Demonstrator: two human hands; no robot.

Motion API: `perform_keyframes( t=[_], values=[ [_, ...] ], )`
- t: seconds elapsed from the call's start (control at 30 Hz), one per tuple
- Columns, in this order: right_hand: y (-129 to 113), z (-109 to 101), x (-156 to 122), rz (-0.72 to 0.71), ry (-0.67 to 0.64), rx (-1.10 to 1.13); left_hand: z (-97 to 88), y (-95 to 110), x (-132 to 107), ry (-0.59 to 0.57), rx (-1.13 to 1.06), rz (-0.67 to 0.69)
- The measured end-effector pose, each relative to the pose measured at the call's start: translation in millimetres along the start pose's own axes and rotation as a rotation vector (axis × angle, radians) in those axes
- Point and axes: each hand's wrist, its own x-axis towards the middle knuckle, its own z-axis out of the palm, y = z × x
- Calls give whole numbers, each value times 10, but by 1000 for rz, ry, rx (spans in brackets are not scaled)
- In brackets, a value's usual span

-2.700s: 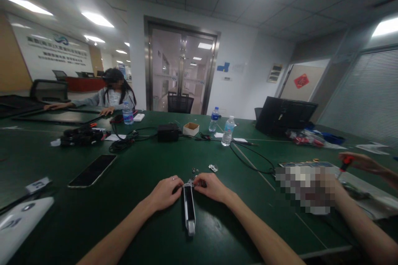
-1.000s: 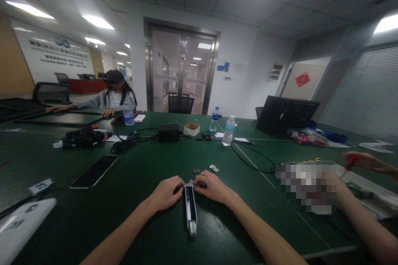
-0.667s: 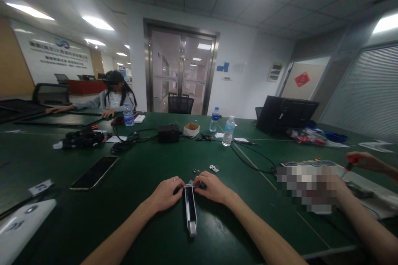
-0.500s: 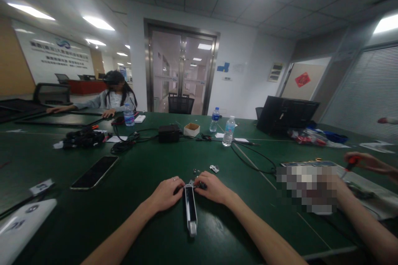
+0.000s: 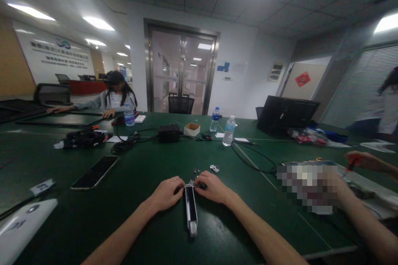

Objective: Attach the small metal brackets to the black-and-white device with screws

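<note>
A long narrow white device [image 5: 192,228] with a dark strip along its middle lies on the green table, pointing towards me. My left hand [image 5: 168,192] is closed at the left of its far end, fingertips pressed against the edge. From the other side my right hand [image 5: 214,187] closes on the same end, fingers bent. A small dark shape shows under the right fingers; its kind is unclear. Just beyond the hands lie several tiny metal parts [image 5: 195,170] and a small white piece with dark spots [image 5: 214,168].
A phone [image 5: 95,172] and a white case [image 5: 29,225] lie left. Water bottles [image 5: 229,131], a small open box [image 5: 192,129], a black adapter [image 5: 168,133] and cables stand farther back. At right, a co-worker's hand holds a red-handled screwdriver [image 5: 353,160] over a partly blurred panel.
My hands and the white device have hardly moved. At the far right edge another person has come into view, and the co-worker's screwdriver hand has shifted slightly.
</note>
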Motion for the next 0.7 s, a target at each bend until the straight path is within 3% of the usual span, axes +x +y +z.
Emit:
perform_keyframes(
  t=[0.2,0.53,0.7],
  values=[
    [15,14,9,3,5,-15,15,-17,9,11,13,14],
    [149,-445,-86,189,91,-215,11,-32,9,-10,-22,-1],
    [313,-452,-139,240,12,-268,7,-31,3,-21,-38,-19]
  ],
)
